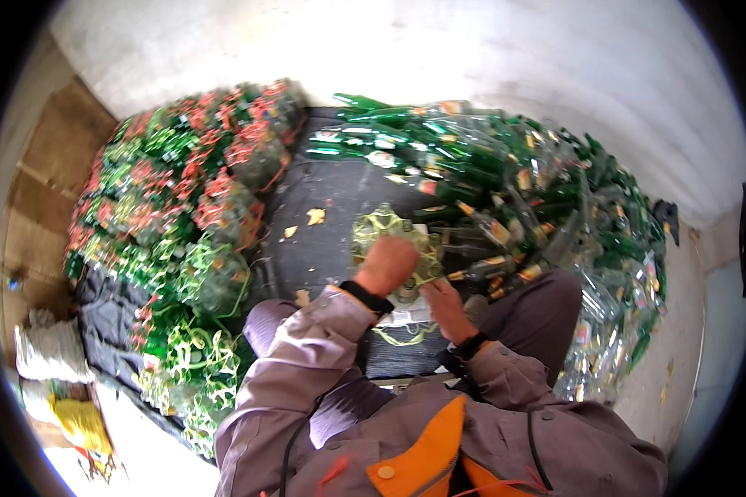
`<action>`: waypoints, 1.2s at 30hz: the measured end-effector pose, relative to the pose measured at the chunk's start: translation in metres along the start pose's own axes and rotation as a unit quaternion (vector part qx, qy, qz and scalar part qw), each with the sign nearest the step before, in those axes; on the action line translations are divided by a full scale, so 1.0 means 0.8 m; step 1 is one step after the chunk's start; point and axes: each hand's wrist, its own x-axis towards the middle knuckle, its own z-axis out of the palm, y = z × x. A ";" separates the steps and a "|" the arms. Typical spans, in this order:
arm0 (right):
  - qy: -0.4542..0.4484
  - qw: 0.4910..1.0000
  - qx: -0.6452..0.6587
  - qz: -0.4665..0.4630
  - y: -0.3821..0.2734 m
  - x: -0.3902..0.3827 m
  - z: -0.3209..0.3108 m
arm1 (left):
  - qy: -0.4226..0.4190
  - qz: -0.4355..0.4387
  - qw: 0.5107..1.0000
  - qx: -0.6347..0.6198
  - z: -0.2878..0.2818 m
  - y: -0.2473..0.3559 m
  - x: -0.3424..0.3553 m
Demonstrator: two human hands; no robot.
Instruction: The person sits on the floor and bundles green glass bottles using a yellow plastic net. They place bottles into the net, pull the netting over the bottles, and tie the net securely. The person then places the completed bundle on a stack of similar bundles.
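Between my knees stands a bundle of clear glass bottles (383, 224), wrapped in a net of yellow-green plastic strap (428, 267). My left hand (389, 263) lies over the middle of the bundle, fingers curled closed on the strap; its fingertips are partly hidden. My right hand (446, 308) is at the bundle's near right edge, fingers drawn together; what they pinch is too small to make out. Below the hands, a loose loop of the same strap (406, 338) hangs by a pale flat piece (408, 316).
A large pile of loose green and clear bottles (506, 166) spreads along the back and right. On the left stand rows of bundled bottles (174, 182) tied with red and yellow-green strap. Dark sheeting (298, 199) with yellowish scraps (316, 216) covers the floor. A white wall (389, 50) rises behind.
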 end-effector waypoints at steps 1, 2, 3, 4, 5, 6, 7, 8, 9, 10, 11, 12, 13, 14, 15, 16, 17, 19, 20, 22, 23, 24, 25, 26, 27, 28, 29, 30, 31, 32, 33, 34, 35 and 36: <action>0.007 1.000 0.016 0.003 -0.003 -0.002 -0.004 | -0.007 0.008 1.000 -0.006 -0.004 0.001 0.007; 0.002 0.999 0.031 0.007 -0.006 -0.002 -0.001 | -0.017 0.002 1.000 -0.010 -0.007 -0.001 0.006; -0.008 0.999 0.046 0.010 -0.009 -0.003 0.004 | -0.028 -0.007 1.000 -0.013 -0.009 -0.005 0.004; -0.005 0.999 0.042 -0.006 -0.006 -0.001 0.005 | -0.022 -0.010 0.999 -0.030 -0.008 -0.011 0.004; 0.001 0.999 0.038 -0.022 0.004 0.005 0.002 | -0.026 -0.006 0.999 -0.034 -0.012 -0.011 0.008; 0.002 0.999 0.034 -0.036 0.006 0.007 0.003 | -0.032 -0.006 0.999 -0.037 -0.018 -0.012 0.008; 0.007 0.999 0.011 -0.032 0.007 0.006 -0.001 | -0.038 -0.006 0.998 -0.040 -0.021 -0.013 0.010; 0.009 1.000 -0.010 -0.027 0.003 0.003 0.000 | -0.057 -0.015 0.998 -0.037 -0.021 -0.016 0.010; 0.011 0.999 -0.032 -0.021 -0.002 0.000 0.001 | -0.062 -0.021 0.997 -0.043 -0.021 -0.018 0.010; 0.021 0.998 -0.047 -0.019 -0.006 -0.003 0.003 | -0.067 -0.027 0.996 -0.050 -0.020 -0.019 0.009; 0.019 0.999 -0.039 -0.024 -0.002 -0.001 0.002 | -0.072 -0.031 0.995 -0.054 -0.024 -0.018 0.009; 0.017 0.999 -0.031 -0.030 0.004 0.003 0.000 | -0.076 -0.037 0.994 -0.068 -0.028 -0.017 0.009; 0.014 0.999 -0.022 -0.035 0.009 0.005 -0.002 | -0.076 -0.040 0.993 -0.081 -0.032 -0.016 0.010; 0.014 0.999 -0.025 -0.045 0.009 0.005 0.000 | -0.075 -0.046 0.992 -0.094 -0.035 -0.016 0.009; 0.013 0.998 -0.027 -0.054 0.009 0.004 0.001 | -0.075 -0.051 0.990 -0.107 -0.036 -0.017 0.008; 0.013 0.997 -0.029 -0.064 0.009 0.004 0.001 | -0.080 -0.061 0.988 -0.115 -0.035 -0.017 0.009; 0.014 0.998 -0.035 -0.049 0.008 0.005 0.003 | -0.074 -0.068 0.986 -0.130 -0.033 -0.019 0.008; 0.017 0.999 -0.045 -0.019 0.006 0.005 0.003 | -0.064 -0.080 0.982 -0.159 -0.027 -0.023 0.008; 0.009 0.999 -0.030 -0.014 0.001 0.003 0.004 | -0.060 -0.079 0.982 -0.162 -0.026 -0.025 0.008; -0.006 1.000 -0.001 -0.003 -0.009 -0.003 0.005 | -0.053 -0.078 0.981 -0.168 -0.022 -0.030 0.008; -0.004 1.000 0.005 -0.001 -0.009 -0.003 0.004 | -0.052 -0.075 0.982 -0.167 -0.024 -0.030 0.010; -0.003 1.000 0.011 0.001 -0.008 -0.004 0.003 | -0.051 -0.073 0.982 -0.167 -0.026 -0.030 0.012; -0.002 1.000 0.016 0.003 -0.008 -0.005 0.003 | -0.051 -0.070 0.982 -0.166 -0.028 -0.030 0.015; -0.002 1.000 0.013 0.002 -0.009 -0.005 0.003 | -0.044 -0.067 0.983 -0.164 -0.025 -0.032 0.015; -0.002 1.000 0.010 0.001 -0.009 -0.005 0.004 | -0.036 -0.063 0.984 -0.163 -0.021 -0.033 0.016; -0.002 1.000 0.008 0.000 -0.010 -0.005 0.005 | -0.029 -0.059 0.985 -0.161 -0.019 -0.035 0.016; -0.003 1.000 0.018 -0.005 -0.009 -0.005 0.005 | -0.029 -0.058 0.985 -0.157 -0.017 -0.034 0.017; -0.004 1.000 0.029 -0.009 -0.009 -0.005 0.007 | -0.029 -0.058 0.986 -0.153 -0.016 -0.034 0.019; -0.006 0.999 0.039 -0.014 -0.008 -0.005 0.008 | -0.028 -0.057 0.987 -0.149 -0.015 -0.033 0.020; -0.006 0.999 0.037 -0.013 -0.006 -0.005 0.007 | -0.030 -0.060 0.988 -0.140 -0.018 -0.031 0.021; -0.006 0.999 0.035 -0.012 -0.005 -0.005 0.007 | -0.031 -0.062 0.989 -0.131 -0.020 -0.028 0.022; -0.006 0.999 0.032 -0.011 -0.004 -0.004 0.007 | -0.032 -0.065 0.990 -0.122 -0.023 -0.025 0.023; -0.006 1.000 0.027 -0.009 -0.004 -0.004 0.007 | -0.039 -0.069 0.990 -0.117 -0.027 -0.023 0.023; -0.006 1.000 0.022 -0.008 -0.004 -0.004 0.007 | -0.046 -0.073 0.990 -0.111 -0.032 -0.020 0.023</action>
